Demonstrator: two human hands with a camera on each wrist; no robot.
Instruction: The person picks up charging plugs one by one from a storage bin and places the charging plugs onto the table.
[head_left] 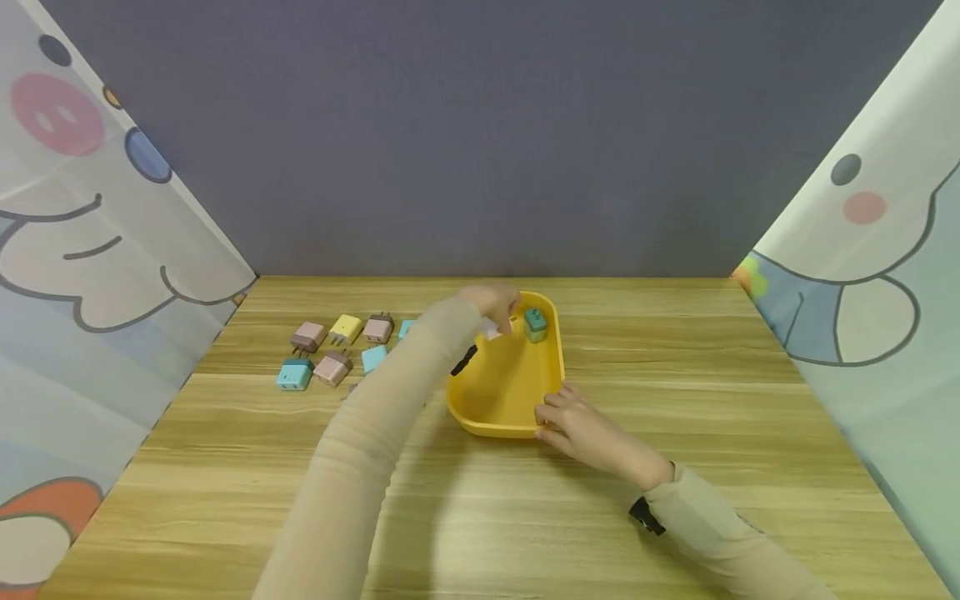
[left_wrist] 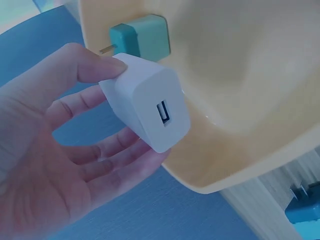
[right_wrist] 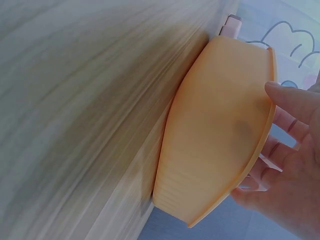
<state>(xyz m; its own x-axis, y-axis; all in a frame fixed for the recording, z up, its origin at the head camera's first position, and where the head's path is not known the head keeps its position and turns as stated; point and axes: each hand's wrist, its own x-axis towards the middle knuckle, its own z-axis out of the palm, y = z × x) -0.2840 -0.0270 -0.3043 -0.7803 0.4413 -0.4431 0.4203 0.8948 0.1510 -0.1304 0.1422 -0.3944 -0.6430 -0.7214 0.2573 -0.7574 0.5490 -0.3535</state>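
My left hand reaches over the far end of a yellow plastic tray. In the left wrist view, its thumb and fingers pinch a white USB charger, with the USB port facing the camera. A two-tone green charger lies inside the tray, near its far right corner, prongs showing in the left wrist view. My right hand grips the tray's rim at the near right corner. Seen from the right wrist, the thumb lies on the rim and the fingers curl along it.
Left of the tray, several chargers lie on the wooden table, among them a yellow one, a blue one and a pink one. My left forearm hides part of this group. A dark grey panel stands behind the table.
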